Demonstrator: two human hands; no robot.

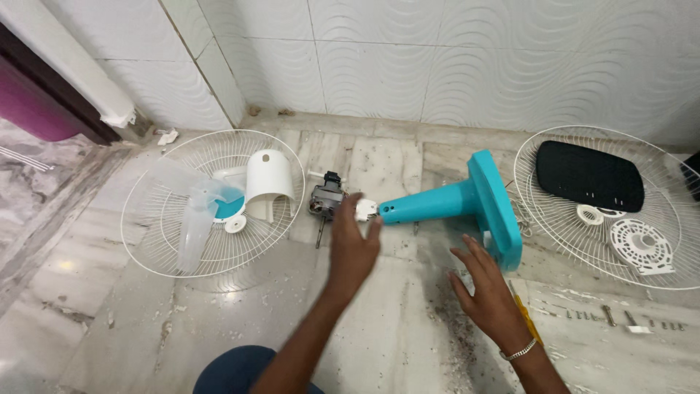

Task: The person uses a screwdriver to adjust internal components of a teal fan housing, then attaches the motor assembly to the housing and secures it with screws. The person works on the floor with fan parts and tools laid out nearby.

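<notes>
A turquoise fan stand point(467, 201) lies on its side on the marble floor, its base at the right and its neck pointing left. At the neck's tip are a white joint piece point(364, 209) and the bare fan motor point(327, 198). My left hand point(351, 244) is open, fingers spread, right at the joint piece and the neck's end. My right hand point(487, 292) hovers open just below the base point(499, 211), holding nothing, a bracelet on its wrist.
A white wire grille point(157, 241) at the left holds translucent fan blades point(200, 211) and a white motor cover point(270, 179). Another grille point(536, 219) at the right holds a black panel point(589, 175) and white round parts point(642, 244). Several screws point(609, 317) and a yellow-handled tool point(526, 317) lie nearby.
</notes>
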